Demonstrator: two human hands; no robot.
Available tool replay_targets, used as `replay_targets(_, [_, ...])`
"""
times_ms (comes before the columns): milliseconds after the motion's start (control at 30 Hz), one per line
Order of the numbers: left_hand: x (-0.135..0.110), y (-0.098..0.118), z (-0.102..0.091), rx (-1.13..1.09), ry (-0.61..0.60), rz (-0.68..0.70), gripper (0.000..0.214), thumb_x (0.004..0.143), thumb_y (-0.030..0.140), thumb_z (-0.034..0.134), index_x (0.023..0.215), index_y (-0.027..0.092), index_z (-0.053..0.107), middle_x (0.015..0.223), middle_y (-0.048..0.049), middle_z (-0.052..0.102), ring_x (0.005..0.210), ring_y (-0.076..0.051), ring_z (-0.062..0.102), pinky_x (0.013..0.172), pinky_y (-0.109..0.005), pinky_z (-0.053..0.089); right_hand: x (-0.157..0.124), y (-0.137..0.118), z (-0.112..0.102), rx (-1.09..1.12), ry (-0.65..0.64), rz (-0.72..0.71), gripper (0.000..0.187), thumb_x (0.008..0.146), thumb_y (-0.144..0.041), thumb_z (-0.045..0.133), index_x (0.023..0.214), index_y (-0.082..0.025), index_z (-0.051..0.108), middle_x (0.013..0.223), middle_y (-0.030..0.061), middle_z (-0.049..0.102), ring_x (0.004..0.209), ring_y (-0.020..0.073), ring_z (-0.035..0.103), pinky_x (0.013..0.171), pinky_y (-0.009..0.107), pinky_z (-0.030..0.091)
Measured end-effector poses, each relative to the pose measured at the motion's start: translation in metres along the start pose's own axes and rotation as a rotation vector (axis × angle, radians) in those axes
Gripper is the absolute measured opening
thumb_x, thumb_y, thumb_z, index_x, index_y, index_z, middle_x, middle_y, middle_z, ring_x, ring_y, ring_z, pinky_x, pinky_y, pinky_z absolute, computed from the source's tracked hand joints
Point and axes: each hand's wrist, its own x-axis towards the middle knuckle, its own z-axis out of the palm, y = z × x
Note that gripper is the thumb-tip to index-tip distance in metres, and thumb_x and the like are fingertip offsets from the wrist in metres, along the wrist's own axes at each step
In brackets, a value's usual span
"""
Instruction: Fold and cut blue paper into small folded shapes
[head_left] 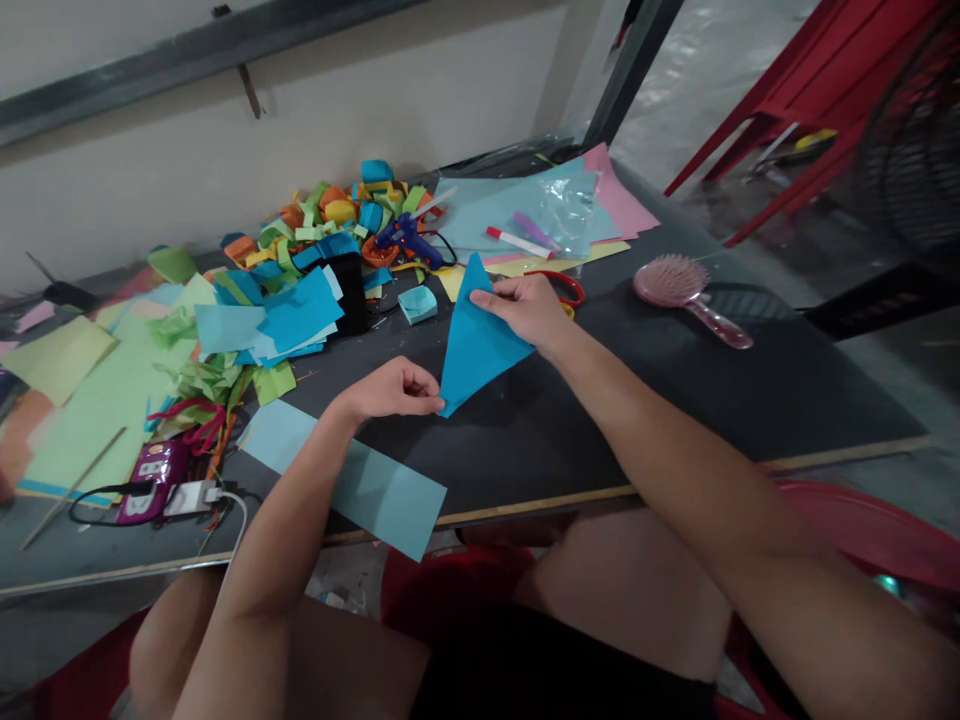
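Observation:
A blue paper folded into a triangle (474,345) lies on the dark table (675,400). My left hand (394,388) pinches its lower corner, fingers curled closed. My right hand (529,308) presses on the triangle's upper right edge with its fingers bent down on the paper. A light blue paper strip (375,490) lies under my left forearm and hangs over the table's front edge.
A heap of coloured paper scraps and folded pieces (315,240) fills the back left. A blue glue gun (409,238), red-handled scissors (566,288), markers (517,241) and a pink hairbrush (686,292) lie behind and to the right. Red chairs (810,90) stand beyond.

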Motion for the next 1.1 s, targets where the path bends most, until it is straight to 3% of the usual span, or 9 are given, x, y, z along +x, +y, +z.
replay_targets(100, [-0.003,0.000,-0.004,-0.099,-0.024,-0.051,0.033,0.075,0.046,0.070,0.076,0.014,0.067,0.062,-0.0038,0.065,0.053,-0.010,0.059,0.045,-0.019,0.037,-0.005,-0.003,0.003,0.036,-0.006,-0.036,0.049,0.074,-0.057,0.072,0.054,-0.019,0.049,0.050,-0.0044,0.036,0.052,0.0094,0.035,0.048,0.027,0.024])
replay_targets(200, [0.001,-0.006,-0.001,-0.212,0.127,-0.070,0.048,0.077,0.059,0.065,0.102,0.018,0.066,0.095,-0.0104,0.072,0.077,-0.020,0.072,0.048,-0.020,0.046,-0.010,-0.006,0.011,0.051,-0.112,-0.029,0.054,0.070,-0.063,0.072,0.051,-0.019,0.046,0.049,-0.0059,0.033,0.048,0.0076,0.030,0.045,0.025,0.021])
replay_targets(300, [0.012,-0.018,0.007,-0.175,0.291,-0.056,0.052,0.073,0.064,0.067,0.091,0.015,0.066,0.080,-0.0072,0.071,0.070,-0.018,0.069,0.054,-0.023,0.051,-0.016,-0.009,0.022,0.046,-0.195,-0.031,0.055,0.068,-0.067,0.071,0.053,-0.018,0.052,0.047,-0.0062,0.035,0.047,0.0071,0.030,0.044,0.025,0.022])
replay_targets(400, [0.020,-0.027,0.011,-0.088,0.512,-0.005,0.045,0.073,0.060,0.070,0.073,0.015,0.065,0.063,-0.0013,0.063,0.055,-0.011,0.057,0.052,-0.022,0.046,-0.020,-0.012,0.030,0.200,-0.163,0.002,0.056,0.070,-0.071,0.065,0.056,-0.017,0.058,0.049,-0.0036,0.045,0.047,0.0086,0.040,0.043,0.024,0.029])
replay_targets(533, [0.019,-0.028,0.005,-0.193,0.824,0.115,0.043,0.072,0.058,0.071,0.074,0.016,0.066,0.069,-0.0012,0.066,0.060,-0.011,0.056,0.057,-0.024,0.047,-0.026,-0.019,0.030,0.399,-0.162,0.077,0.054,0.069,-0.072,0.065,0.069,-0.018,0.067,0.059,0.0019,0.063,0.052,0.0147,0.059,0.050,0.027,0.047])
replay_targets(633, [0.018,-0.027,-0.002,-0.238,0.948,0.201,0.044,0.072,0.059,0.072,0.080,0.017,0.068,0.073,-0.0015,0.067,0.062,-0.011,0.057,0.060,-0.024,0.049,-0.031,-0.023,0.029,0.280,-0.135,-0.072,0.042,0.069,-0.059,0.074,0.074,-0.018,0.069,0.065,0.0026,0.067,0.060,0.0164,0.064,0.058,0.029,0.050])
replay_targets(833, [0.019,-0.029,-0.003,-0.252,0.937,0.314,0.037,0.074,0.054,0.073,0.080,0.018,0.070,0.072,0.0004,0.067,0.061,-0.009,0.056,0.059,-0.022,0.048,-0.037,-0.026,0.031,0.068,0.007,-0.301,0.037,0.084,-0.052,0.063,0.069,-0.018,0.067,0.064,0.0015,0.063,0.061,0.0139,0.056,0.058,0.028,0.044])
replay_targets(967, [0.020,-0.031,-0.001,-0.249,0.940,0.339,0.036,0.072,0.054,0.075,0.076,0.019,0.070,0.067,0.0010,0.066,0.063,-0.011,0.058,0.064,-0.025,0.051,-0.045,-0.032,0.031,0.059,0.136,-0.348,0.030,0.086,-0.047,0.062,0.084,-0.020,0.075,0.074,0.0029,0.071,0.066,0.0162,0.063,0.060,0.030,0.048])
replay_targets(1100, [0.019,-0.032,-0.001,-0.176,0.899,0.359,0.030,0.075,0.050,0.075,0.080,0.020,0.073,0.080,-0.0029,0.073,0.080,-0.017,0.067,0.080,-0.031,0.053,-0.052,-0.038,0.029,-0.068,0.158,-0.567,0.021,0.090,-0.036,0.059,0.095,-0.026,0.077,0.089,0.0030,0.077,0.081,0.0194,0.071,0.075,0.034,0.054])
